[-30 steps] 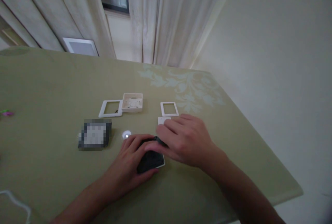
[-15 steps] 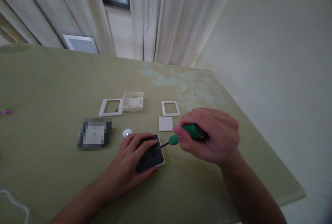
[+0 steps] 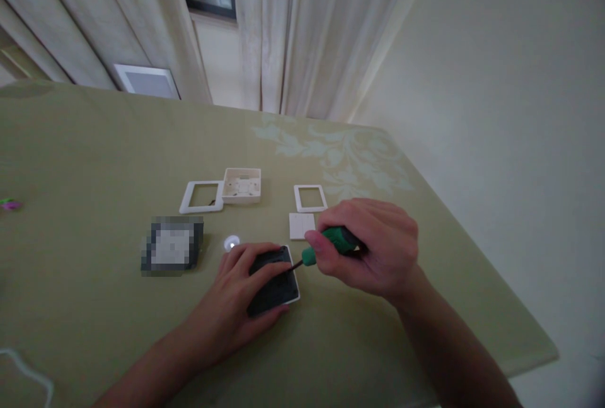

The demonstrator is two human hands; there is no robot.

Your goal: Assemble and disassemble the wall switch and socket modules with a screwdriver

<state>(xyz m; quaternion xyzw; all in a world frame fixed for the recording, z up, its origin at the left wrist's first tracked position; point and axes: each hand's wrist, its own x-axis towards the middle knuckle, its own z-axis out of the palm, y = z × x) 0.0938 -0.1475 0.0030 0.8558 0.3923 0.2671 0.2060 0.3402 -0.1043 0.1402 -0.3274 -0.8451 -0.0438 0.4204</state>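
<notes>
My left hand (image 3: 236, 297) lies over a dark square switch module (image 3: 274, 282) with a white rim, fingers curled on its top and pressing it to the green tablecloth (image 3: 94, 162). My right hand (image 3: 373, 247) is closed round a green-handled screwdriver (image 3: 331, 244). Its dark shaft points left and its tip touches the module's upper right edge. A small white switch plate (image 3: 301, 226) lies just beyond the screwdriver.
Farther back lie a small white frame (image 3: 310, 198), a larger white frame (image 3: 202, 197) and a white back box (image 3: 242, 185). A blurred dark item (image 3: 172, 246) and a small round white piece (image 3: 231, 243) sit left of the module. The table's right edge drops off near my right arm.
One second ago my right hand lay flat over the module's far edge with no tool visible. It now grips the green screwdriver, and the tip has moved left onto the module. My left hand stays put.
</notes>
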